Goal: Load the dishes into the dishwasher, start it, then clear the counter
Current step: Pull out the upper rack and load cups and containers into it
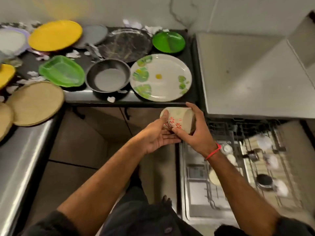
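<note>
Cream cup with red flowers [177, 120] on its side, held in the air just below the counter edge [126, 104], long axis running left to right. Right hand [196, 132] curled over the right end; left hand [156, 135] cupped beneath, thumb on the left end. Open dishwasher rack [252, 160] down and to the right, nearer the right hand. Plates and a pan [107, 76] waiting on the counter.

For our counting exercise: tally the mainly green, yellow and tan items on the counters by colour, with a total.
Green: 2, round plate, leaf-shaped dish
Yellow: 2, large plate, plate at the left edge
Tan: 2, larger woven mat, woven mat at the left edge
Total: 6
</note>
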A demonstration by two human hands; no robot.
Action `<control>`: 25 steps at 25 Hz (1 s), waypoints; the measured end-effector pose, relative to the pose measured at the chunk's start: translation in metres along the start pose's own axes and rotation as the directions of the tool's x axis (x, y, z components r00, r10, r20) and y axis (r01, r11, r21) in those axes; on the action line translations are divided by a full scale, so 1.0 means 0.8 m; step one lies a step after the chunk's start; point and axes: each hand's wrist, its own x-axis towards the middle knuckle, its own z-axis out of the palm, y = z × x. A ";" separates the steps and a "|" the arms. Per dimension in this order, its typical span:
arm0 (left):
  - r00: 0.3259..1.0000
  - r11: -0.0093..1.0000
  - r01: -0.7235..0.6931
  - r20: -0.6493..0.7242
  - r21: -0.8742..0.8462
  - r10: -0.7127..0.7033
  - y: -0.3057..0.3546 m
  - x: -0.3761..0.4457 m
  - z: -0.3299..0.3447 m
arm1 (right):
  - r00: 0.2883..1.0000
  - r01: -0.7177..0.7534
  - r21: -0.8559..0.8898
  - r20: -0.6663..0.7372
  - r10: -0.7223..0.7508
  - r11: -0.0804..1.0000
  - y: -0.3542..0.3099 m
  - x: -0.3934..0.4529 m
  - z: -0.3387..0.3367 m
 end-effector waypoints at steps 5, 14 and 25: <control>0.957 0.925 0.284 -0.011 0.252 -0.291 -0.078 0.073 0.054 | 0.967 -0.251 -0.115 -0.079 0.243 0.961 0.085 -0.066 -0.064; 0.938 0.627 0.337 -0.192 0.702 -0.289 -0.163 0.237 0.092 | 0.689 -0.680 -0.033 -0.371 0.623 0.732 0.239 -0.091 -0.122; 0.974 0.317 0.200 -0.153 0.927 -0.166 -0.223 0.312 0.093 | 0.667 -0.706 -0.434 -0.142 0.731 0.559 0.404 -0.070 -0.041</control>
